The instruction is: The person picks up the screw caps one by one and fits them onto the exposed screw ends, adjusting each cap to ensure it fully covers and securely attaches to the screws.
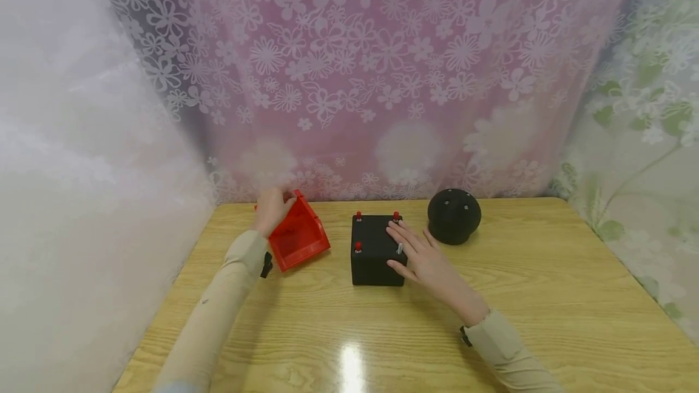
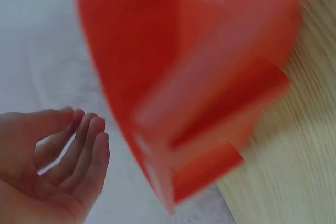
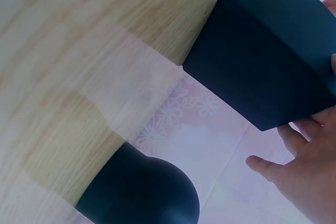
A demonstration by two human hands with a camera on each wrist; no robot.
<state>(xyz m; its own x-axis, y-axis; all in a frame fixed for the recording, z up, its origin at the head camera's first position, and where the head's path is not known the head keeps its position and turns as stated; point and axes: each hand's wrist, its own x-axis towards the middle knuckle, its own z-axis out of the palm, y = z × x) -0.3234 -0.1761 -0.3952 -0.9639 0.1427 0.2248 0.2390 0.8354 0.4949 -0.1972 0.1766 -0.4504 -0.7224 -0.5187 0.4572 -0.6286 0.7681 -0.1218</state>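
Note:
A red plastic bin (image 1: 299,238) sits at the left back of the table, its hollow inside facing up and toward me. My left hand (image 1: 272,211) is at the bin's far left side. In the left wrist view its fingers (image 2: 97,150) bend loosely beside the blurred red wall, with nothing between them and the thumb. Right of the bin stands a black box (image 1: 377,268), with red-capped knobs at three top corners and a small metal lever (image 1: 400,248) near the fourth. My right hand (image 1: 431,265) rests on the box's right side, fingers spread over its top.
To the right of the box, near the table's back edge, stands a black rounded object (image 1: 453,214) with a wide top and small holes. A flowered pink curtain (image 1: 382,108) hangs behind the wooden table (image 1: 306,332), and pale sheets flank both sides.

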